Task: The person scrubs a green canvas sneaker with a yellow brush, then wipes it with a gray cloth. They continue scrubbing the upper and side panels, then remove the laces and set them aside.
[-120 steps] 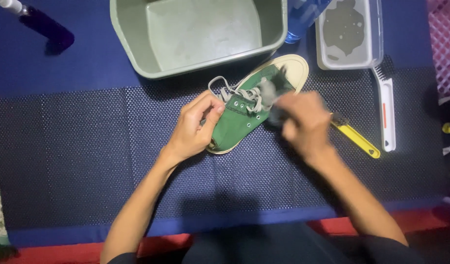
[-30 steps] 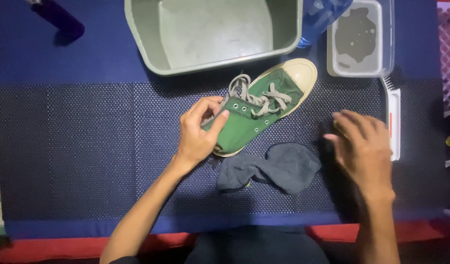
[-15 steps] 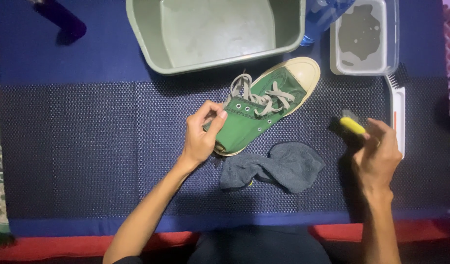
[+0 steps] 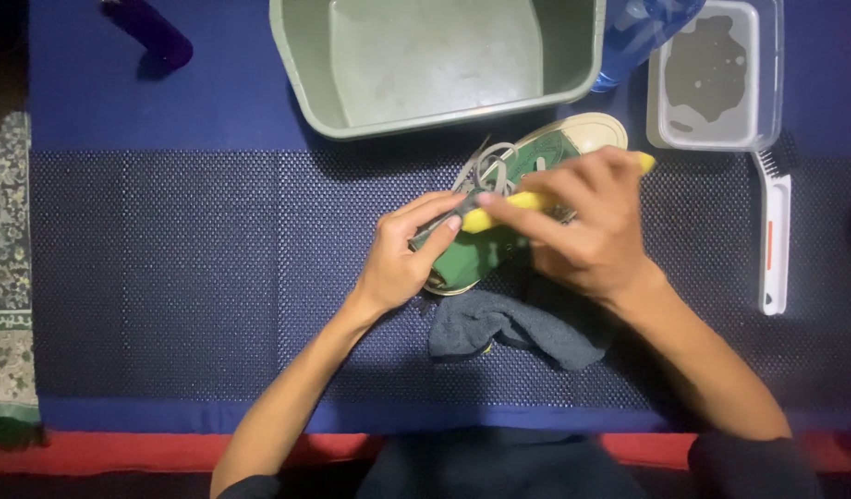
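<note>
Green canvas shoe [image 4: 472,259] lay on the dotted mat [image 4: 167,277], steadied at its heel by the left hand [image 4: 402,263]. Right hand [image 4: 587,231] fingers gripped a yellow-handled brush [image 4: 499,211] across the laces. Scrubbing appeared in hand; the next move likely called for firm strokes.

shoe [image 4: 472,259]: green canvas | rag [image 4: 522,328]: grey cloth | mat [image 4: 185,277]: dotted, matt | basin [image 4: 435,60]: smooth plastic
</note>
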